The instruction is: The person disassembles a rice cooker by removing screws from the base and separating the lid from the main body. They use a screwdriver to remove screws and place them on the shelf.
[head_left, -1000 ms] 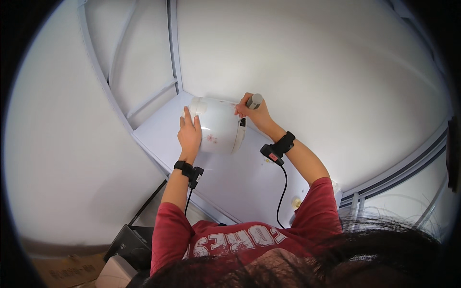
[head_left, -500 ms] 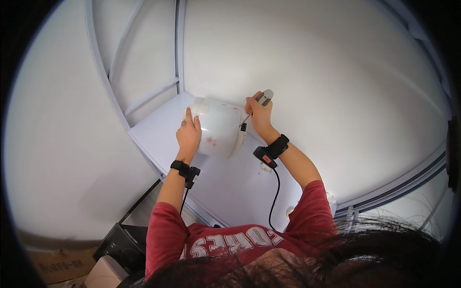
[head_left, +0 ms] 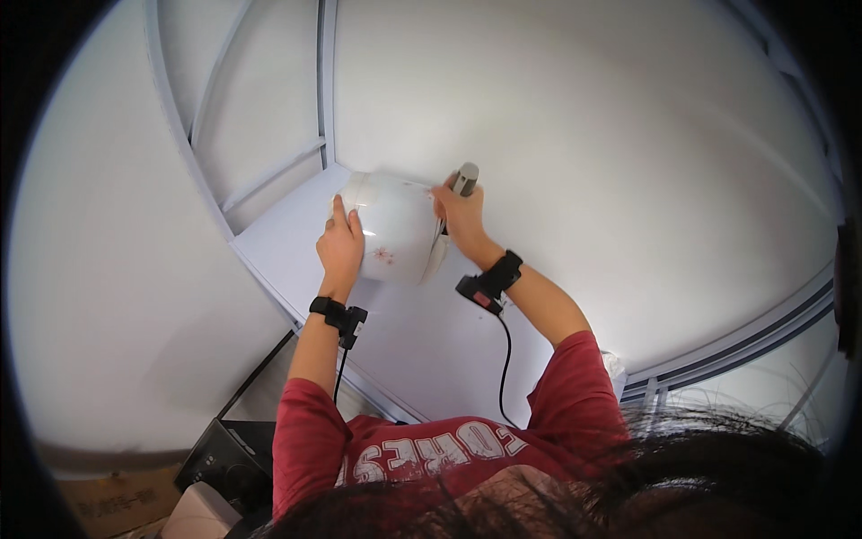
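A white rounded appliance with pink flowers, like a small rice cooker (head_left: 395,235), lies on its side on the pale table. My left hand (head_left: 341,249) holds it at its left end, fingers laid along the casing. In my right hand (head_left: 461,218) is a screwdriver (head_left: 465,179) with a grey handle, gripped in a fist. Its handle points up and away, and the tool slants down to the cooker's right end. A cream-coloured part (head_left: 435,260) stands out along that end. The hand hides most of the shaft, and I cannot tell exactly where the tip sits.
The white tabletop (head_left: 395,332) meets a pale wall at the back and right. Metal frame bars (head_left: 327,90) rise at the left. Black cables (head_left: 508,359) run from devices strapped on both wrists. A black box (head_left: 226,456) and a cardboard box (head_left: 126,503) sit at lower left.
My right hand has moved left with the screwdriver, closer against the cooker's right end, and now covers more of the shaft. The whole view has shifted slightly; my left hand keeps its hold.
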`<state>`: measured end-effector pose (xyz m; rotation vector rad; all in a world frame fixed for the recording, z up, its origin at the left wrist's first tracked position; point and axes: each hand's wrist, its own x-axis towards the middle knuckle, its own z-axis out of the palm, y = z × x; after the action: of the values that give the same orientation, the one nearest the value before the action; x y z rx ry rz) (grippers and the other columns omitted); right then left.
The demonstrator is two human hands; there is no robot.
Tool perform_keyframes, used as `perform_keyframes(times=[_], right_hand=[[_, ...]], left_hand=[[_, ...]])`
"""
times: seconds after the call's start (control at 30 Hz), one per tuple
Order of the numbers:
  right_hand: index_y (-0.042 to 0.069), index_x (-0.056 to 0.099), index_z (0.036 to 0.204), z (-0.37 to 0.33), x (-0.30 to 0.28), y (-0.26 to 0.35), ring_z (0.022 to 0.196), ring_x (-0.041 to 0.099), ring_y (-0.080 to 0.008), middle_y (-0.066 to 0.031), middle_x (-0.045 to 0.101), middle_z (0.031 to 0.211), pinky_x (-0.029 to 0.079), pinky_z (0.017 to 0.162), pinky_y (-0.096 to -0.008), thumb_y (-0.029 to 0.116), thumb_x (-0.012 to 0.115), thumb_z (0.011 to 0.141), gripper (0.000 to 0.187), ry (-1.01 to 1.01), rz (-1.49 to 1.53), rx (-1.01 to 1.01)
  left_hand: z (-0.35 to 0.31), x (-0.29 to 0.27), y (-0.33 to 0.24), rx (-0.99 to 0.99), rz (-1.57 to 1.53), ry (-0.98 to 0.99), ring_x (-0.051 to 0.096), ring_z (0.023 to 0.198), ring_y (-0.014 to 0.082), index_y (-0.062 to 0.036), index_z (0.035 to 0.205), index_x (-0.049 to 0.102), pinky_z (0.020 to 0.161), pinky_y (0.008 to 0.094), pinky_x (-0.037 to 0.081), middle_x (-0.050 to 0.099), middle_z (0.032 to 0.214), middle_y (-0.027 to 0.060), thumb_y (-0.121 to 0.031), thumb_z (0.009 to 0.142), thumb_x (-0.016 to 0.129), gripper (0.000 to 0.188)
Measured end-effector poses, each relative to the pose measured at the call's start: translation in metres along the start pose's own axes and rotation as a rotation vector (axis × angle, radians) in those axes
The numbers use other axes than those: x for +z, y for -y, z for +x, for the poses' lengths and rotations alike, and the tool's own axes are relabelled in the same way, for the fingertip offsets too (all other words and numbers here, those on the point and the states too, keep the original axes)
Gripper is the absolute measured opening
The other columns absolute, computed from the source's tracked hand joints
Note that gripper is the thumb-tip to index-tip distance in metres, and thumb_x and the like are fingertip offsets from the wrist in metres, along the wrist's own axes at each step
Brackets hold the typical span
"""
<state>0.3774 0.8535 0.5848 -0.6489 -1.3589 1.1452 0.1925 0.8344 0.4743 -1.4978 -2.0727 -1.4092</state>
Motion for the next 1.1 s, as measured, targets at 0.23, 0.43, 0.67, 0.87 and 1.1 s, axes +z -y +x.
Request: perform_keyframes(times=[0.23,0.43,0.67,0.87,1.1], right_hand=[[0.007,0.049,0.076,-0.038,-0.051,-0.047,0.050,0.047,-0.0095,-0.0005,0.052,0.060,0.035,0.046,-0.0251,0.006,0.067,0.082,0.019,-0.134,0.049,0.076],[0.007,0.047,0.070,-0.020,-0.039,0.009,0.051,0.040,-0.0110,-0.0009,0.046,0.058,0.032,0.051,-0.0275,0.005,0.064,0.084,0.022,-0.076,0.064,-0.026],[0.007,0.047,0.070,-0.012,-0.039,0.038,0.054,0.039,-0.0101,0.0007,0.045,0.058,0.032,0.052,-0.0278,0.008,0.066,0.083,0.022,0.023,-0.018,-0.038],[0.002,0.053,0.076,-0.029,-0.049,0.016,0.060,0.052,-0.0183,-0.0054,0.056,0.067,0.044,0.058,-0.0316,0.028,0.074,0.078,0.034,0.182,-0.852,-0.050],[-0.006,0.060,0.073,-0.033,-0.066,-0.017,0.067,0.064,-0.0338,-0.0196,0.063,0.070,0.050,0.063,-0.0405,0.033,0.071,0.066,0.041,0.135,-1.084,0.110]], left_hand=[[0.002,-0.004,-0.001,0.052,0.005,0.018,0.063,0.059,0.0332,-0.0065,0.136,0.045,0.052,0.0413,0.050,0.065,0.078,0.0182,-0.029,0.095,0.047,0.047],[0.001,-0.003,0.005,0.075,-0.002,0.034,0.062,0.057,0.0317,-0.0072,0.136,0.046,0.051,0.0410,0.050,0.064,0.075,0.0165,-0.028,0.095,0.047,0.046],[0.001,-0.002,0.002,0.090,0.013,0.024,0.062,0.056,0.0318,-0.0076,0.136,0.046,0.051,0.0418,0.050,0.063,0.072,0.0151,-0.029,0.095,0.047,0.046],[0.005,-0.006,-0.002,0.078,0.049,0.065,0.062,0.055,0.0335,-0.0065,0.133,0.046,0.051,0.0429,0.049,0.063,0.070,0.0166,-0.031,0.095,0.046,0.045],[0.010,-0.020,-0.021,0.077,0.099,0.156,0.064,0.058,0.0344,-0.0045,0.126,0.050,0.052,0.0442,0.050,0.065,0.068,0.0182,-0.033,0.096,0.043,0.043]])
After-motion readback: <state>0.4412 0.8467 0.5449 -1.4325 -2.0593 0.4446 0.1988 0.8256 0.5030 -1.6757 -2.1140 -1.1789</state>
